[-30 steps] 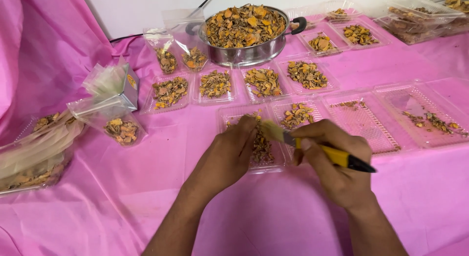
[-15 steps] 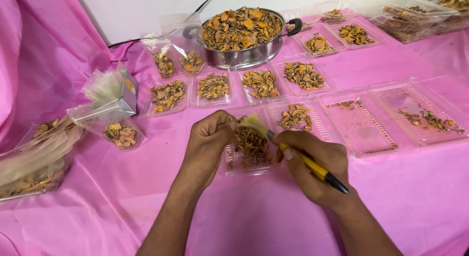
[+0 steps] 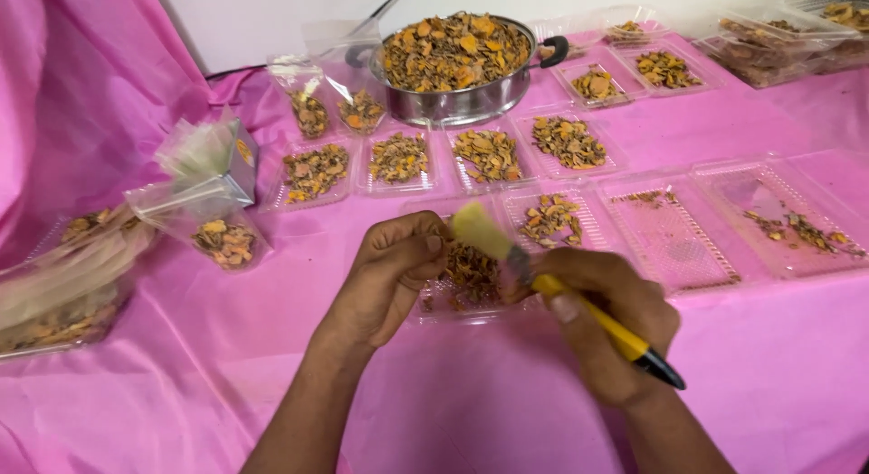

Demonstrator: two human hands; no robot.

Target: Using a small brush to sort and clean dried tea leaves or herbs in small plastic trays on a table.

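Two bare hands work over one clear plastic tray [image 3: 457,288] of dried orange-brown chips, which lies on the pink-draped worktop [image 3: 226,347] straight in front of the steel pot [image 3: 455,62] and well nearer the camera. Far to the left of that pot, at the worktop's edge, a clear container [image 3: 54,302] holds more chips, and beside it lies a plastic bag [image 3: 213,234] with a small heap inside. A bundle of empty bags [image 3: 204,153] sits just behind it. Left of the pot stand two filled bags [image 3: 335,107]. In front of the pot runs a row of four filled trays [image 3: 444,157]. The left hand [image 3: 398,270] is curled at the near tray's left rim, its grip pressed together on the tray's edge. The right hand [image 3: 606,325] is at the tray's right side, its grip closed around a yellow-handled brush [image 3: 561,288] whose pale bristles point up and left over the chips. Right of the pot, two nearly empty trays [image 3: 715,220] carry only crumbs, and further filled trays [image 3: 652,71] lie behind them.
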